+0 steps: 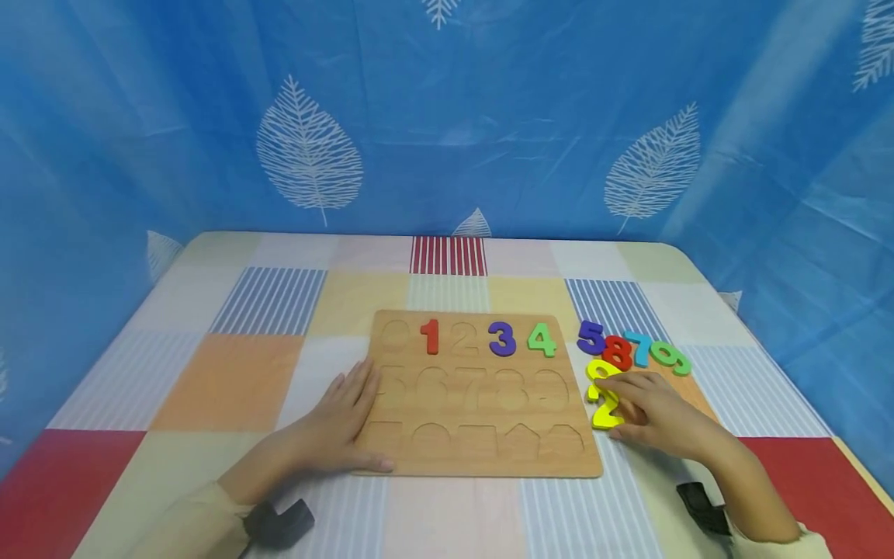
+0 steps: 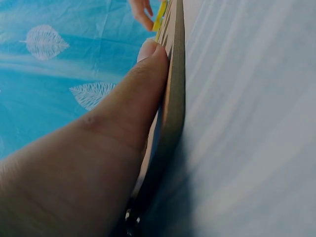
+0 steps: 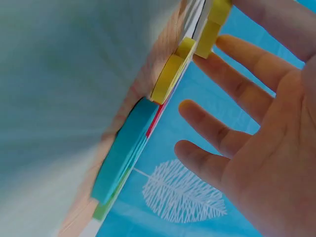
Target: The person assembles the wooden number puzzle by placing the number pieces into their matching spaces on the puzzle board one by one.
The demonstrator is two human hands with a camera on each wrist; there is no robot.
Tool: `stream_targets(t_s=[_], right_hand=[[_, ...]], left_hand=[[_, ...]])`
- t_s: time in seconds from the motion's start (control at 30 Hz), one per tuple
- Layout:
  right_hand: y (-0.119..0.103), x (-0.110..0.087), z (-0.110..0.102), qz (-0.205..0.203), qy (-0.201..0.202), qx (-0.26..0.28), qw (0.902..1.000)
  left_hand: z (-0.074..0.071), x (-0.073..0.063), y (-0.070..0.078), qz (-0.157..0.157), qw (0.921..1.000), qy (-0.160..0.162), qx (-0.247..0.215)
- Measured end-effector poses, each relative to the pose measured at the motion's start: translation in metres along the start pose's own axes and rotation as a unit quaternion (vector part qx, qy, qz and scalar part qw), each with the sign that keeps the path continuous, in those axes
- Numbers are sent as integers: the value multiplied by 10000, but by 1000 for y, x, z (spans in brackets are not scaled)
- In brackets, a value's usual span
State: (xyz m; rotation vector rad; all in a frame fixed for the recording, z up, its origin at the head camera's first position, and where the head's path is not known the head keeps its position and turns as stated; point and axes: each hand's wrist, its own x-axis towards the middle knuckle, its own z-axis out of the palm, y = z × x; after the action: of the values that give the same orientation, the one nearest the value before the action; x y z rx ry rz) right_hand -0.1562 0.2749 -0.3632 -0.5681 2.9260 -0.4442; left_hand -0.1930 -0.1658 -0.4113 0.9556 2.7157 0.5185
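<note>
My left hand (image 1: 342,415) lies on the left edge of a wooden number puzzle board (image 1: 482,458), its fingers straight and its thumb along the front edge. In the left wrist view the thumb (image 2: 143,84) rests against the board's side. Just right of the board, my right hand (image 1: 656,411) pinches a yellow number 2 (image 1: 606,413) between thumb and fingertips; its other fingers are spread in the right wrist view. A rounded yellow piece (image 1: 601,368) lies behind the 2, partly covered by the fingers. A red 1 (image 1: 430,337), purple 3 (image 1: 502,339) and green 4 (image 1: 542,340) sit on the board's top row.
Beyond the right hand lie a purple 5 (image 1: 591,338), a red 8 (image 1: 618,352), a blue 7 (image 1: 639,348) and a green 9 (image 1: 670,358), close together. A patchwork cloth (image 1: 447,512) covers the table. Blue leaf-print curtains (image 1: 475,140) hang behind it.
</note>
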Motion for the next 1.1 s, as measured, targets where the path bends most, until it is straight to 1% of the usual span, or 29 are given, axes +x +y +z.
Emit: stream_targets(t_s=[0.13,0.2,0.3,0.43,0.53,0.6,0.8,0.93,1.1], right_hand=[[-6,19,-9,6,53,-23,10000],[-11,32,-14,57,91,2,9999],[-21,54,-20,20,178,92,9998],[-36,81,-25,-123,233,131,9996],[-47,96,-28,-259,240,171,9992],[-54,104,-30,-313,234,209,9990],[-71,126,-33,-493,256,233,9982],[-80,136,-32,-478,258,432,9976],[-89,147,-24,-428,257,551,9972]], left_hand=[[-2,0,0,-38,10000,-50,4],[-2,1,0,-60,10000,-63,-17],[-1,1,0,-40,10000,-56,-60],[0,1,-2,37,10000,-27,-59],[1,0,-2,61,10000,-26,-62],[1,0,-1,82,9999,-17,-80],[2,1,1,19,10000,-97,-16],[3,1,1,0,9999,-98,-42],[4,0,2,-73,9999,-98,-30]])
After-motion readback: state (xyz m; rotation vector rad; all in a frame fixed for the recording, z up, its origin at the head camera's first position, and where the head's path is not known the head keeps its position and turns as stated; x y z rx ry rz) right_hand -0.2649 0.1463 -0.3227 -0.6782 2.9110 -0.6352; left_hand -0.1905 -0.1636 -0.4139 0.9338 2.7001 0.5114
